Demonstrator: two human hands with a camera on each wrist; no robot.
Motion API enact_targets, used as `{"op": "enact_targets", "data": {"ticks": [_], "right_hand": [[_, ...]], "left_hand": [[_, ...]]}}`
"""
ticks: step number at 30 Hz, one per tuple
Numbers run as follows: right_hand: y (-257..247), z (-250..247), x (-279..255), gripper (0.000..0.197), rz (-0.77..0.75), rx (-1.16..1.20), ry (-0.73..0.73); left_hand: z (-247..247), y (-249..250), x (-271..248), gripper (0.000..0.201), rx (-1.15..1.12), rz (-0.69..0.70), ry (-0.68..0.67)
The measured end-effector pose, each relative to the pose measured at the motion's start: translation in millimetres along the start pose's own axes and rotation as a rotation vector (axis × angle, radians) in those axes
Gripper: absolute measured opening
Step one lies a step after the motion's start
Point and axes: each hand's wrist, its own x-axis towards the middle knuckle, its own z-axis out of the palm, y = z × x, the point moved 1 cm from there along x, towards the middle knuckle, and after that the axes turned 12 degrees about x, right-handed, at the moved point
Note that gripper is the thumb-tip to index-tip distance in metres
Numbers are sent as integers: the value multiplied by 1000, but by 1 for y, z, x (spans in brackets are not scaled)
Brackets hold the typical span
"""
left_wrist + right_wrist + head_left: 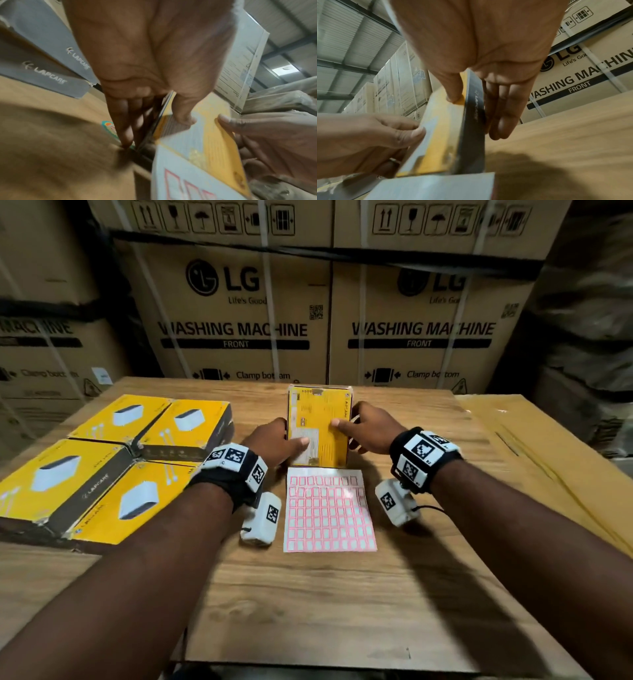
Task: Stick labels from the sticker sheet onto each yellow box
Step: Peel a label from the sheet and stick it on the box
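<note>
A yellow box (320,409) lies in the middle of the wooden table, its printed back face up. My left hand (274,441) grips its left edge, thumb on the white label, fingers down the side (126,121). My right hand (364,424) grips the right edge, thumb on the yellow face (455,97), fingers along the dark side. The sticker sheet (329,513), white with pink-framed labels, lies flat just in front of the box; its near corner shows in the wrist views (180,182) (436,188). Several more yellow boxes (102,467) sit grouped at the left.
Big LG washing-machine cartons (239,320) wall off the back of the table (342,594). A flat brown cardboard sheet (534,460) lies along the right side. Bare wood stretches in front of the sticker sheet.
</note>
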Motion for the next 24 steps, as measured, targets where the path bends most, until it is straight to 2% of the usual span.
{"op": "enact_targets", "data": {"ticks": [2,5,10,13,15,19,24], "right_hand": [[1,-1,-2,44,31,22,13],[6,-1,-5,54,102,81,13],[11,7,-17,94,127,-26,-117],[7,10,-26,105,93,-104,-158],[4,12,-31,99,66,-190,-151],[-1,14,-32,73,19,-327,-117],[-1,15,-30,66,16,-366,-80]], "left_hand": [[-2,5,-2,46,42,-4,-5],[-4,10,-7,50,75,-32,-3],[-4,13,-12,62,56,-54,-28],[-5,16,-17,64,39,-28,-29],[-5,16,-20,60,51,5,-26],[-8,14,-27,44,32,55,-52],[-11,12,-34,46,58,70,-51]]}}
